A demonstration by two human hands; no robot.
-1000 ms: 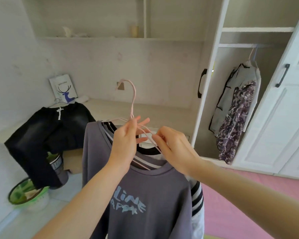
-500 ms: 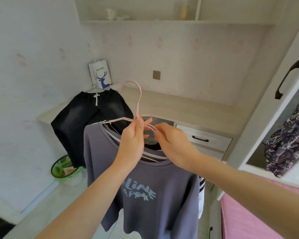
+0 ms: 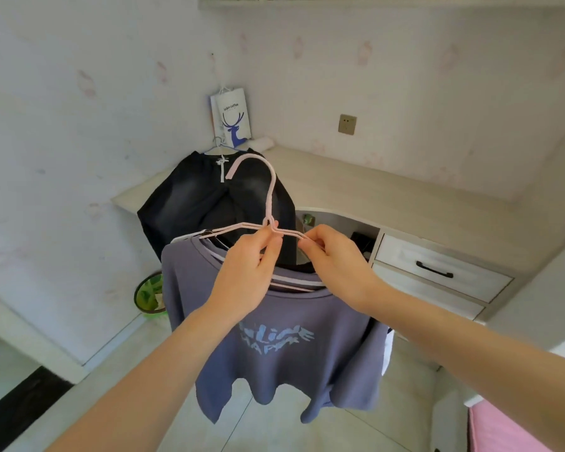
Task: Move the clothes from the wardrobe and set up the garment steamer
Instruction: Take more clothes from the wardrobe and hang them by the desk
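Looks like the carrying step: holds the purple T-shirt [image 3: 274,337] up on its pink hanger [image 3: 269,194], near centre, just in front of the black garment [image 3: 203,197] draped over the table [image 3: 356,190] edge. Pinches the hanger's neck with the left hand [image 3: 245,275], fingers [image 3: 268,236] clamped together on the wire. Grips the right shoulder wire with the right hand [image 3: 333,262], fingers curled round it. Next probably calls for hooking or laying the shirt beside the black garment without letting it slide off. Reaches forward with both forearms, wrists lifted.

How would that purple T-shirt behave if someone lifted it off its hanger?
Probably floppy: the purple T-shirt drapes in soft folds, its hem wavy. Likely light, since fingertip pinches by the left hand and right hand on the thin pink hanger carry it.
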